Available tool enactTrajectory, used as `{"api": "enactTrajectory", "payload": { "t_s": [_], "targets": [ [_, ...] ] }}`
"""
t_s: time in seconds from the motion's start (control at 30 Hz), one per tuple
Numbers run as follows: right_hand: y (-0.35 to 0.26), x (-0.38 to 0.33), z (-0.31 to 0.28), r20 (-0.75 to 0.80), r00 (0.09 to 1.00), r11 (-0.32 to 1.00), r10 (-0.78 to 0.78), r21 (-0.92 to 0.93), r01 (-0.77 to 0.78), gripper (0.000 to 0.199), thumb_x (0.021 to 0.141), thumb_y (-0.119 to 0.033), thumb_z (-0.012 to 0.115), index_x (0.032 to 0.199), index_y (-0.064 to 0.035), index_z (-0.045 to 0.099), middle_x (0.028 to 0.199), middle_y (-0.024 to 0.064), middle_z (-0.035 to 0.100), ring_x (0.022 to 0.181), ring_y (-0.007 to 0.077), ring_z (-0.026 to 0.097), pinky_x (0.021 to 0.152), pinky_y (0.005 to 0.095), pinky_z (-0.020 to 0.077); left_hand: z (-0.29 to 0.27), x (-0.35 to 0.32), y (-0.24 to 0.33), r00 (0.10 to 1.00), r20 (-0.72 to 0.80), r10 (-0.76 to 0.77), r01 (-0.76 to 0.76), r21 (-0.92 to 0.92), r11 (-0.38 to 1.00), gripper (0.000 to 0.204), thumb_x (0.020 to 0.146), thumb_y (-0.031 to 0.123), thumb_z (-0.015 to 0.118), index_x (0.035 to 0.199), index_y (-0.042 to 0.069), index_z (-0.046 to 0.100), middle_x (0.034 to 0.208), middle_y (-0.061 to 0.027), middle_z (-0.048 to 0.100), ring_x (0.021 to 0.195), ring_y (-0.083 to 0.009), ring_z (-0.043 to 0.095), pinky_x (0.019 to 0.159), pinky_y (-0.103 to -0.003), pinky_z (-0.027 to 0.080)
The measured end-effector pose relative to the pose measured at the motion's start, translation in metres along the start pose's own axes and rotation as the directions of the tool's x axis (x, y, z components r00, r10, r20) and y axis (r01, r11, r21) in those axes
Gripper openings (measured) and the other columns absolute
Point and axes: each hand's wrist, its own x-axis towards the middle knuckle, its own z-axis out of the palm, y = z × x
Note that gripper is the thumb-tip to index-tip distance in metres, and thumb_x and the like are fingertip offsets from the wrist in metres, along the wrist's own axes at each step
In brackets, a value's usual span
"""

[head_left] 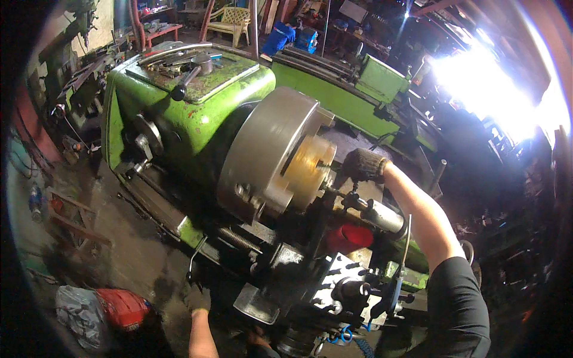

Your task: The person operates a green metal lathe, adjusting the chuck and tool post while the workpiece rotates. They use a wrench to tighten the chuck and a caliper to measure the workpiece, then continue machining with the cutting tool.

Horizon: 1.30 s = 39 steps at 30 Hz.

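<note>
pressing my gloved right hand (pixel 364 164), fingers clenched, beside one round brass disc (pixel 309 172) in the grey steel chuck (pixel 265 152); gloved left hand (pixel 197 298) grips one thin metal lever (pixel 195 259).

The green lathe (pixel 197 119) carries the work; on its flat top, towards the far end, lies a metal tray (pixel 197 74) with loose tools, and a black-knobbed lever (pixel 185 83) rests across the tray's near edge. Beside the lathe's big grey chuck (pixel 265 152), a brass-coloured disc (pixel 307 170) sits clamped against its face; below the chuck stands the tool post (pixel 346 286), and a red cap (pixel 349 237) sits between the two. The dirty concrete floor (pixel 131 238) spreads left of the lathe; a red and grey sack (pixel 104 313) lies on it near the lathe's front corner, and wooden strips (pixel 74 218) lie further left.
</note>
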Motion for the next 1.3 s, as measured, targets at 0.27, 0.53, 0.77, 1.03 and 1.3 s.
{"api": "enactTrajectory", "payload": {
  "t_s": [0.27, 0.53, 0.77, 1.03, 1.3],
  "targets": [
    [0.043, 0.004, 0.020, -0.063, 0.981, 0.831, -0.182, -0.543, 0.120, 0.023, 0.089, -0.029, 0.083, 0.108, -0.0166, 0.088, 0.102, 0.0114, 0.083, 0.096, 0.0340, 0.080, 0.082, 0.0448, 0.0626, 0.063, -0.074, -0.093, 0.947, 0.203, -0.249, 0.229, 0.119, 0.966, 0.067, 0.101, 0.054, 0.065, 0.150, 0.008, 0.067, 0.157, -0.0259, 0.062, 0.150, -0.0432, 0.055, 0.121, -0.057, 0.046],
    [0.013, 0.037, 0.029, -0.023, 0.999, 0.906, 0.024, -0.421, -0.032, 0.027, 0.092, -0.034, 0.080, 0.105, -0.0117, 0.087, 0.102, 0.0127, 0.084, 0.088, 0.0323, 0.079, 0.078, 0.0449, 0.0617, 0.058, -0.095, -0.104, 0.904, 0.316, -0.289, 0.277, 0.083, 0.957, 0.068, 0.101, 0.055, 0.065, 0.150, 0.009, 0.067, 0.155, -0.0267, 0.064, 0.147, -0.0443, 0.059, 0.120, -0.058, 0.047],
    [0.039, 0.048, 0.054, 0.132, 0.951, 0.605, -0.281, -0.744, 0.283, 0.014, 0.090, -0.028, 0.081, 0.100, -0.0205, 0.087, 0.099, 0.0094, 0.083, 0.092, 0.0322, 0.079, 0.078, 0.0429, 0.0618, 0.042, -0.095, -0.093, 0.902, 0.366, -0.230, 0.257, -0.026, 0.966, 0.068, 0.100, 0.056, 0.066, 0.151, 0.010, 0.067, 0.152, -0.0274, 0.066, 0.143, -0.0453, 0.061, 0.118, -0.059, 0.048],
    [-0.002, 0.026, 0.004, 0.103, 0.995, 0.940, -0.005, -0.339, 0.040, 0.021, 0.092, -0.025, 0.076, 0.109, -0.0194, 0.086, 0.107, 0.0109, 0.083, 0.096, 0.0330, 0.079, 0.082, 0.0460, 0.0613, 0.051, -0.058, -0.077, 0.984, -0.011, -0.178, 0.173, -0.169, 0.970, 0.083, 0.103, 0.053, 0.066, 0.170, 0.011, 0.043, 0.168, -0.0302, 0.049, 0.152, -0.0501, 0.051, 0.122, -0.060, 0.043],
    [0.034, 0.006, -0.006, 0.230, 0.973, 0.941, 0.005, -0.330, 0.073, 0.019, 0.087, -0.016, 0.077, 0.103, -0.0112, 0.087, 0.096, 0.0088, 0.083, 0.086, 0.0218, 0.079, 0.078, 0.0414, 0.0630, 0.005, 0.067, 0.018, 0.990, -0.135, -0.039, 0.014, -0.183, 0.983, 0.085, 0.100, 0.051, 0.069, 0.169, 0.008, 0.043, 0.171, -0.0300, 0.044, 0.158, -0.0476, 0.043, 0.129, -0.057, 0.037]
  ]
}}
